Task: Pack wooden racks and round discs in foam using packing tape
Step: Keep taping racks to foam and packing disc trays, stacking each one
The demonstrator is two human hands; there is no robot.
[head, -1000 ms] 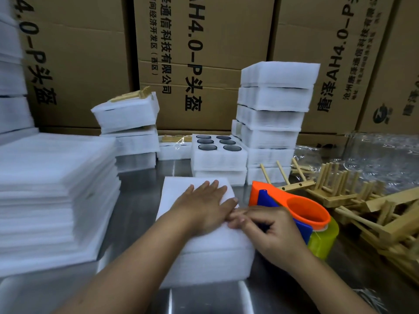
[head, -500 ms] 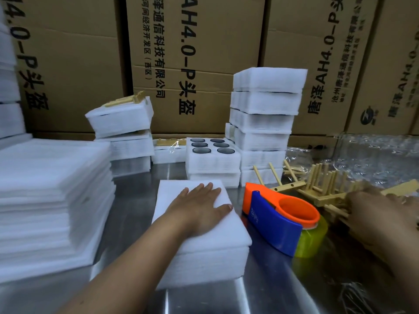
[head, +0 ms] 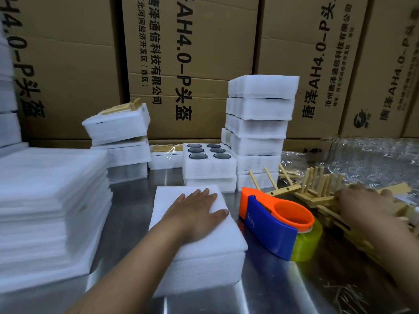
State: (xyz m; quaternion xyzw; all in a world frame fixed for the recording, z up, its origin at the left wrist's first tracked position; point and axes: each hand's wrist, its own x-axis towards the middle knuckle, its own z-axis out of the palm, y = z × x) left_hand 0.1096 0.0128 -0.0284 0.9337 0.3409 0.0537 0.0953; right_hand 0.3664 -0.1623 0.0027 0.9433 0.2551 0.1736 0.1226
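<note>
A wall of brown cardboard cartons with black print (head: 74,64) closes off the back of the room, and a brushed steel table (head: 272,291) runs in front of it. On the table's left lies a broad stack of thin white foam sheets (head: 45,200); toward the back stands a tall column of white foam blocks (head: 258,123). In the centre, near the front edge, a closed white rectangular foam pack (head: 204,257) lies flat, its top sheet smooth, and the left hand (head: 197,214) rests palm-down on it with the fingers spread straight. Behind it, a white foam block with six round wells (head: 208,171) holds dark round discs (head: 198,156). To the right, a loose heap of pale wooden peg racks (head: 317,189) lies beside crumpled clear film (head: 362,155). The right hand (head: 367,207) lies on these racks, blurred, so its grip cannot be told. Between pack and racks sits an orange-and-blue tape dispenser (head: 267,223) carrying a yellow-green tape roll (head: 308,243).
</note>
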